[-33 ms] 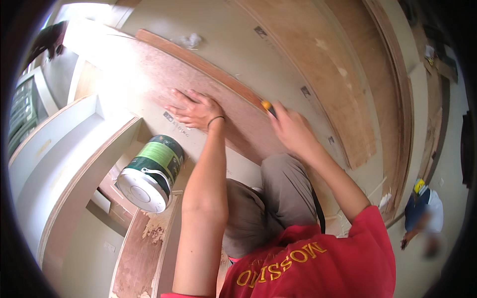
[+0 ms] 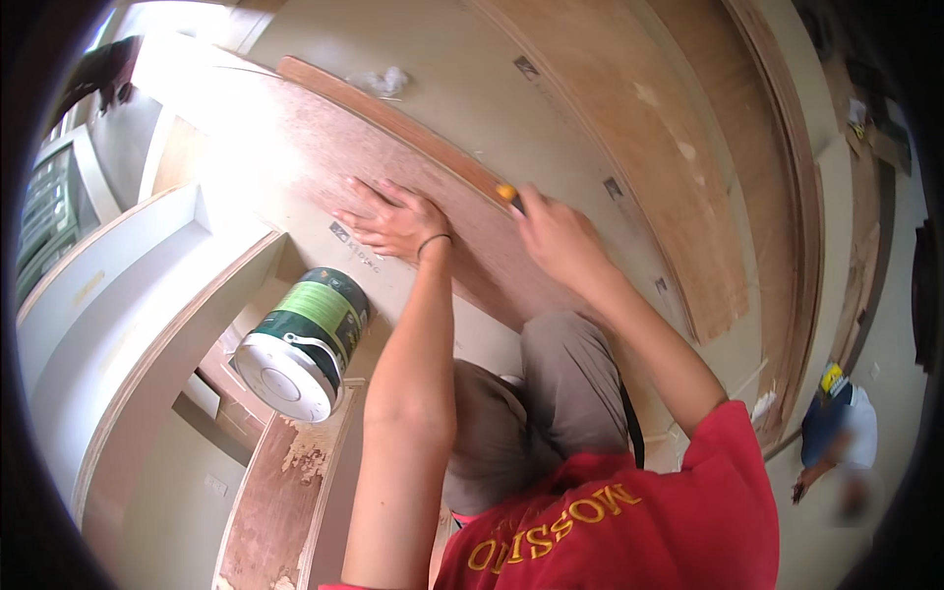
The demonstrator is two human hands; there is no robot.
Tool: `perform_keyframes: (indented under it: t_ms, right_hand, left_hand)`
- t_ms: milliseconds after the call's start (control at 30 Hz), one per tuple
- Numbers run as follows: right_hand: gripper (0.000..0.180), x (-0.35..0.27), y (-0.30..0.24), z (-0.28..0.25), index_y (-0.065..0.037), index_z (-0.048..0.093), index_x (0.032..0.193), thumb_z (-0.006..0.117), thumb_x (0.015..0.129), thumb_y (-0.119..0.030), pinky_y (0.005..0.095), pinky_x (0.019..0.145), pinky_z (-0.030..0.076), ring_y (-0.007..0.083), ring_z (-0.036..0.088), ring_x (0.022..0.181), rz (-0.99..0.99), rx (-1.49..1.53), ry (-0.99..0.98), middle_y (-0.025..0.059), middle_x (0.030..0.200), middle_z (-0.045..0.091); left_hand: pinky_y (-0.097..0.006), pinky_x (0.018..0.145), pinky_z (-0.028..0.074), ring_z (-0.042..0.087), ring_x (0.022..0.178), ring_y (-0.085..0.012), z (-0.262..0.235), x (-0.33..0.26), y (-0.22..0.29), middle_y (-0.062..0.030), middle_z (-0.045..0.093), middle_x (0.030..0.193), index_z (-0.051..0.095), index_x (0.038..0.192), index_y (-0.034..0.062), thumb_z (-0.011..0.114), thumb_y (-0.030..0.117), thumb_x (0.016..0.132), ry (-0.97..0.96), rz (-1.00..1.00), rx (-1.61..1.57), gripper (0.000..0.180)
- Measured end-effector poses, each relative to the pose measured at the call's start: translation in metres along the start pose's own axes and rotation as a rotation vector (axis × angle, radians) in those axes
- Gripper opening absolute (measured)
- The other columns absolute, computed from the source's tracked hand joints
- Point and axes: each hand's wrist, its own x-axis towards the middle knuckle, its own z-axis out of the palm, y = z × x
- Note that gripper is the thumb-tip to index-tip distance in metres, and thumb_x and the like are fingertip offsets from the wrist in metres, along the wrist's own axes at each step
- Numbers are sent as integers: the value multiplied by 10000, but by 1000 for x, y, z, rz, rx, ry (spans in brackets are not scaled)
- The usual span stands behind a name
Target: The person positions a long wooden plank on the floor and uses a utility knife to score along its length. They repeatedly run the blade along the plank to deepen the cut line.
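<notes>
— Where is the tool (image 2: pixel 511 197) gripped?
— In the right hand (image 2: pixel 554 233), by the far edge of the board (image 2: pixel 482 254); the left hand (image 2: pixel 395 224) is spread open.
— Beyond?
— A pale surface (image 2: pixel 462 113) is exposed; leftward, a bucket (image 2: pixel 317 313).

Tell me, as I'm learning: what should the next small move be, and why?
Perhaps draw the yellow-and-black tool slightly along the reddish strip: the right hand grips it beside that strip, while the left hand lies spread on the board, seemingly steadying it.
</notes>
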Motion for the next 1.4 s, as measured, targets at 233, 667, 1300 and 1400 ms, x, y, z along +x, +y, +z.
perform_keyframes:
  t_ms: [233,667,1300,1400]
  right_hand:
    - [249,159,-66,49,-42,505,1108,474,996,-263,541,677,518,442,656,806,-133,23,-12,249,826,663]
    - [267,184,-83,51,-31,536,1143,466,986,-236,530,801,526,433,661,917,-142,-61,-73,246,939,679]
    - [275,106,-46,48,-14,513,1171,508,972,-204,512,755,550,416,685,891,-33,-195,-118,238,921,692]
    - [291,54,-9,36,-13,489,1199,489,987,-212,542,735,532,438,669,864,7,-212,-196,251,892,681]
  left_hand:
    - [-526,1093,299,349,1335,-416,9,4,-4,-193,199,1582,329,1521,316,348,503,1004,81,28,-38,550]
    - [-532,1087,301,333,1351,-416,8,7,2,-220,193,1577,377,1504,285,394,466,1000,57,1,-57,536]
    - [-560,1043,354,356,1334,-419,3,8,4,-201,160,1595,332,1520,315,350,516,995,8,8,-45,562]
    - [-569,1018,374,376,1317,-414,10,10,-3,-200,174,1592,328,1519,331,343,526,994,48,-3,-27,561]
